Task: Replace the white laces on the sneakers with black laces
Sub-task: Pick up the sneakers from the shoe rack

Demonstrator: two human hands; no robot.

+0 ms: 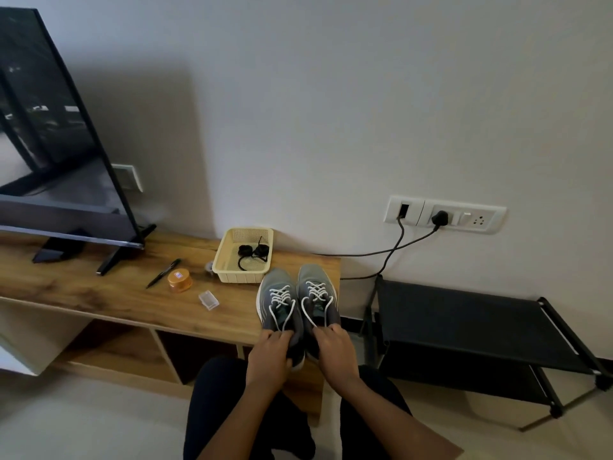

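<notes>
Hands, left (270,356) and right (333,351), fingers apparently gripping heels of grey mesh sneakers (297,305), white laces (282,298)

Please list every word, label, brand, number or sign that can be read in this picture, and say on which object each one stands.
No text can be read.
Orange round container: its lid carries a small label, too blurred to read.
Sneakers: no legible brand or mark.
TV: only reflections, no words.
Wall socket panel: no readable markings.

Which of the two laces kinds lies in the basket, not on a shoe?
The black laces, coiled in the cream plastic basket; white laces remain threaded.
</notes>
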